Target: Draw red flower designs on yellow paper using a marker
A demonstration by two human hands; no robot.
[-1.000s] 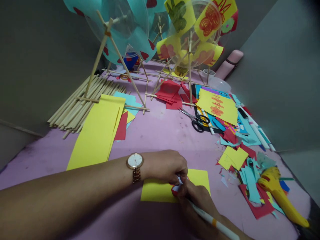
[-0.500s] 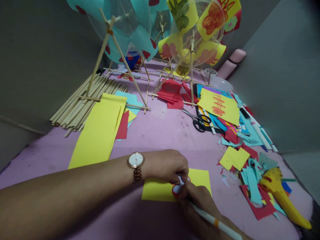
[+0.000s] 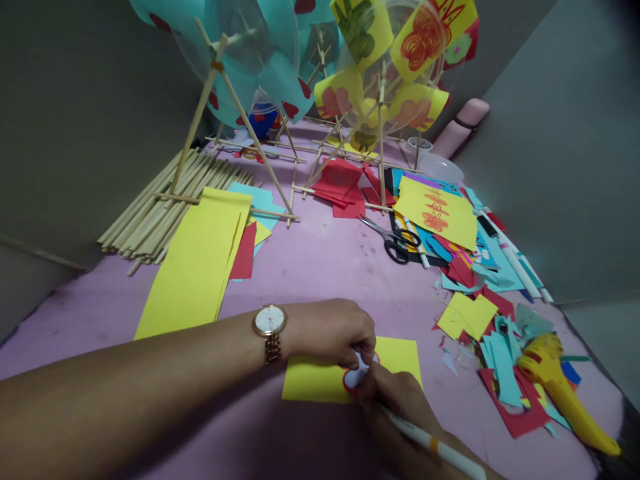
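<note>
A yellow paper rectangle [image 3: 320, 383] lies flat on the table under both hands. On it rests a small white paper cutout [image 3: 354, 377] with a rounded edge and a red line along its rim. My left hand [image 3: 345, 330], with a watch [image 3: 270, 321] on the wrist, has its fingers curled and pinned on the cutout. Wrapped round a white marker [image 3: 450, 455] with an orange band is my right hand [image 3: 400, 403], down beside the cutout's right edge. The marker's tip is hidden by the fingers.
Yellow strips [image 3: 193, 267] and wooden sticks [image 3: 155, 207] lie left. Stick stands hold paper pinwheels [image 3: 270, 73] at the back. Scissors [image 3: 393, 240], paper scraps [image 3: 467, 313], markers [image 3: 515, 263] and a yellow glue gun [image 3: 560, 387] lie to the right.
The red line shows slightly more along the cutout's lower left edge. Both hands stay in nearly the same place; the whole view has shifted a little.
</note>
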